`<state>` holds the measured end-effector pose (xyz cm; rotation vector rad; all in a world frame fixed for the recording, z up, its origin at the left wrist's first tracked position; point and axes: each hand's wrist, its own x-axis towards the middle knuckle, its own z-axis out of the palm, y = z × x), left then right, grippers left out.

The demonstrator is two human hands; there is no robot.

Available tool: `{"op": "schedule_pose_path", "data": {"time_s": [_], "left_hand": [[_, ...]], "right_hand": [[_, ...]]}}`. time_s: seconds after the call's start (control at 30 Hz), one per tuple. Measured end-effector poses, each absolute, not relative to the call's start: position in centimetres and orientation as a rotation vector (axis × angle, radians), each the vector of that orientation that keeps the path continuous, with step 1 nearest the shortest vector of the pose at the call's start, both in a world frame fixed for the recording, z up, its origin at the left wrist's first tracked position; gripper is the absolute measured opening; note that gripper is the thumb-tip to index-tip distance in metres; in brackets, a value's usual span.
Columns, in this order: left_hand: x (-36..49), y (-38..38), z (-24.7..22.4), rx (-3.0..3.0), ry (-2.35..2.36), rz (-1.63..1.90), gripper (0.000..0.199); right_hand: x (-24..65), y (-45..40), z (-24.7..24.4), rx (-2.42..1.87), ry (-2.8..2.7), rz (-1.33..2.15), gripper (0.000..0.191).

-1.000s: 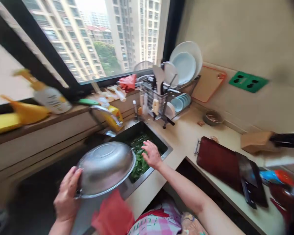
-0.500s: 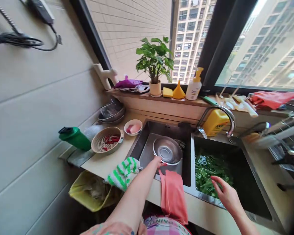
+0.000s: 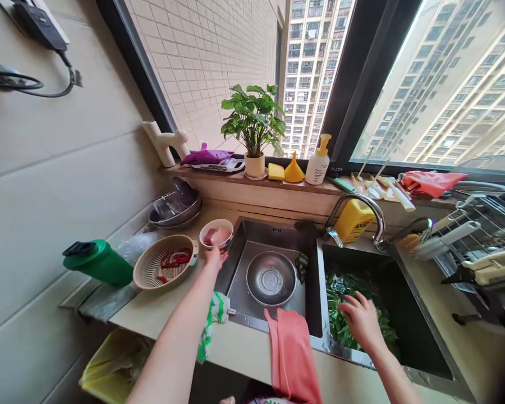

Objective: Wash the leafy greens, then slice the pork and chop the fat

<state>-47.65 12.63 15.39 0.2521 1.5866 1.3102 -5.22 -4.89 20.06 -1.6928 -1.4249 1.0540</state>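
My left hand (image 3: 216, 258) is at the near rim of a small white bowl (image 3: 226, 242) with pink raw meat (image 3: 219, 234) in it. Its fingers look apart, and whether they touch the rim I cannot tell. My right hand (image 3: 364, 321) hovers over the right sink basin, fingers spread and holding nothing. Beneath it, leafy greens (image 3: 340, 325) sit in water. A round metal pan-shaped bowl (image 3: 271, 278) rests on the floor of the left basin (image 3: 240, 280). Left of the white bowl, a beige colander (image 3: 145, 269) holds red chillies (image 3: 177, 258).
A green bottle (image 3: 103, 262) leans beside the colander. A pink cloth (image 3: 292, 348) and a green-striped cloth (image 3: 214, 320) hang at the counter's front edge. The faucet (image 3: 381, 221) arches behind the basins, near a yellow jug (image 3: 353, 219). A dish rack (image 3: 480, 224) stands right.
My left hand has left the metal bowl's rim and moved up-left to the white bowl. My right hand has shifted further over the greens. The view has turned slightly.
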Motion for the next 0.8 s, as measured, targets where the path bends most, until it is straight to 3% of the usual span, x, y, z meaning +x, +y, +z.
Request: {"op": "schedule_pose_path", "data": {"time_s": [0.13,0.27,0.5,0.63,0.8], "left_hand": [[-49.7,14.9,15.7,0.15,1.477,1.346,0.024],[-49.0,14.1,14.9,0.093,1.398,1.386,0.028],[-43.6,7.2,14.0,0.323,1.21,1.146,0.033],[-39.1,4.1,14.3,0.461,1.162,0.892,0.043],[-33.0,1.3,16.0,0.536,1.077,0.679,0.05]], "right_hand": [[-4.7,-8.3,15.7,-1.788,-1.377,1.14,0.038],[-4.9,-10.5,13.5,-1.836,-1.237,1.2,0.041],[-9.0,-9.0,16.4,-1.608,-1.117,1.344,0.04],[-9.0,-10.1,17.2,-1.682,-1.108,1.212,0.039],[-9.0,-10.8,17.7,-1.645,-0.815,1.361,0.053]]}}
